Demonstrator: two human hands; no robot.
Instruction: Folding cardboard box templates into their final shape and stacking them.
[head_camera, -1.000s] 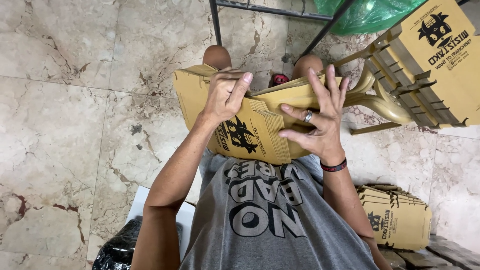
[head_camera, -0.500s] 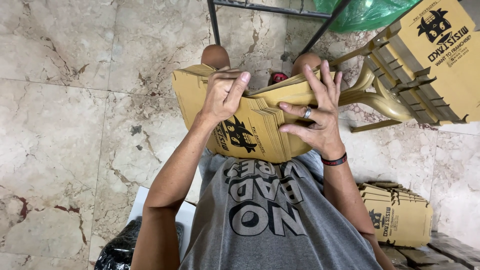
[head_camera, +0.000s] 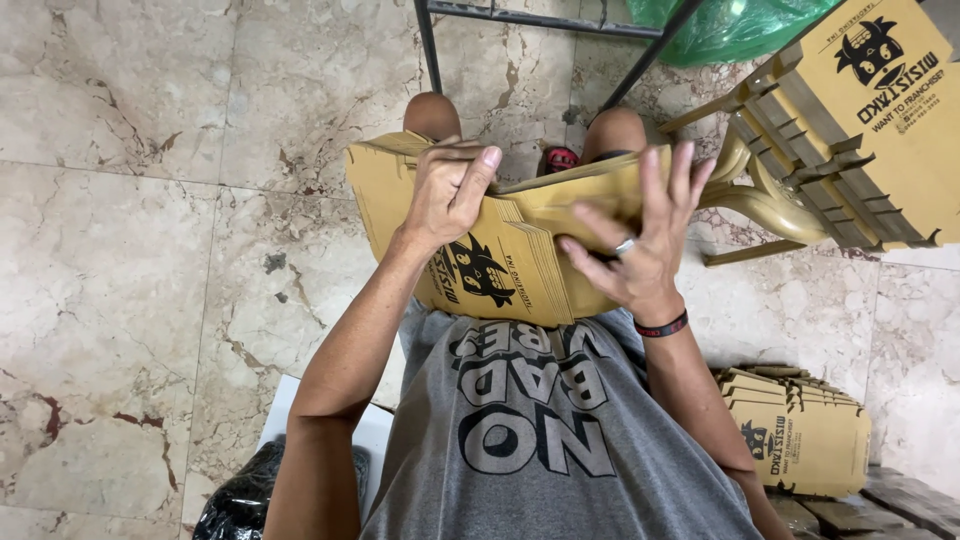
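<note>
Both our hands work one stack of flat kraft cartons (head_camera: 500, 270) on our lap: the left hand (head_camera: 445, 190) pinches its top edge, the right hand (head_camera: 640, 255) rests with fingers spread. Tilted so, loose sheets could slide onto the marble floor (head_camera: 150, 250).

Matt tan paperboard, smooth and printed in black ink, forms the stack of flat cartons (head_camera: 510, 265) under the left hand (head_camera: 450, 190) and right hand (head_camera: 640, 245); the right hand bears a shiny metal ring (head_camera: 624, 246), with a dark band (head_camera: 661, 326) at its wrist. Beyond both hands lies polished, veined marble floor (head_camera: 150, 250), crossed by a dark matt metal frame (head_camera: 520, 20). Right of the right hand stand a smooth tan plastic chair (head_camera: 770, 190) and glossy green plastic film (head_camera: 730, 25); the grey shirt (head_camera: 540, 440) below is soft matt cloth.
</note>
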